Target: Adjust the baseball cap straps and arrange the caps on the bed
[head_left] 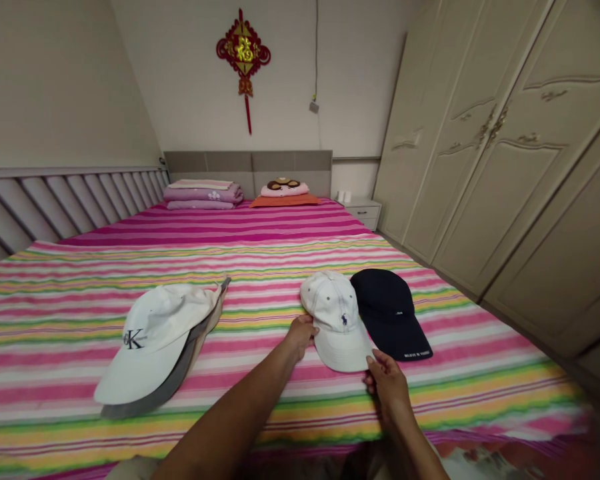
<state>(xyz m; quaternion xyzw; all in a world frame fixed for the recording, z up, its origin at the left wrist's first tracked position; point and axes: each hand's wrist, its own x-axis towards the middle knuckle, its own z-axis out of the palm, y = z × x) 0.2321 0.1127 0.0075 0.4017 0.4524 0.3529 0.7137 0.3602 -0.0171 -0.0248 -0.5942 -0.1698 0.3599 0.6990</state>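
Observation:
A white baseball cap (pixel 334 313) with a small dark horse-rider logo lies on the striped bed in front of me, brim toward me. My left hand (pixel 301 335) grips its left side near where brim and crown meet. At the brim's right front corner, my right hand (pixel 387 383) pinches the edge between thumb and fingers. A dark navy cap (pixel 387 310) with small white lettering on its brim lies just right of the white one, partly covered by it. Farther left, a white cap with "CK" lettering (pixel 155 327) rests on top of a grey cap (pixel 155 402); a beige edge shows behind them.
The bed's striped sheet (pixel 260 267) spreads under everything. Folded purple bedding (pixel 203 195) and an orange pillow with a pink one (pixel 285 193) lie by the headboard (pixel 293 167). A slatted rail (pixel 75 200) runs along the left, a wardrobe (pixel 480 180) along the right.

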